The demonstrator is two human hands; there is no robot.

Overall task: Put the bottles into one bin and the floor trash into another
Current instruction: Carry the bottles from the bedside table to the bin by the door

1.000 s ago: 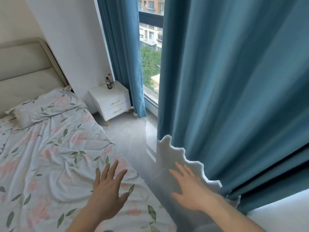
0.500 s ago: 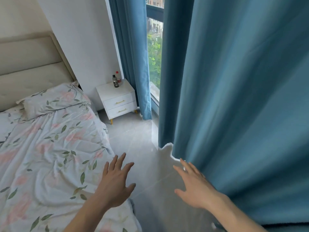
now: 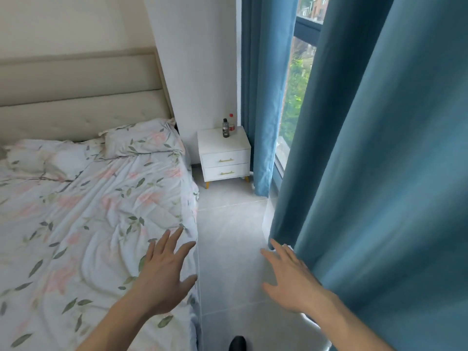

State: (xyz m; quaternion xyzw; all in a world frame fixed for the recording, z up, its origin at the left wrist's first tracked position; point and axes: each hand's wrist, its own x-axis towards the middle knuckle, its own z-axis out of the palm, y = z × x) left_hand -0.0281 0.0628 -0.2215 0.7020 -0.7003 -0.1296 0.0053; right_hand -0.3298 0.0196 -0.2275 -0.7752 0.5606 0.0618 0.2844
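Observation:
Two bottles stand far ahead on a white nightstand point(image 3: 236, 155): a dark bottle with a black cap point(image 3: 226, 128) in front and a red-capped bottle point(image 3: 231, 122) just behind it. My left hand point(image 3: 167, 272) hovers over the bed's right edge, empty, fingers spread. My right hand point(image 3: 291, 277) is held over the floor beside the curtain, fingers apart and holding nothing. Both hands are well short of the bottles. No bin and no floor trash show in this view.
A bed with a floral sheet point(image 3: 88, 224) fills the left. A narrow strip of grey tiled floor point(image 3: 228, 236) runs to the nightstand. Blue curtains point(image 3: 379, 173) hang close on the right, with a window point(image 3: 296, 92) behind. A dark shoe tip point(image 3: 237, 343) shows at the bottom.
The view has swung left and moved forward along the aisle, so the nightstand and bottles sit nearer the centre. Both hands stay open and have kept roughly the same pose.

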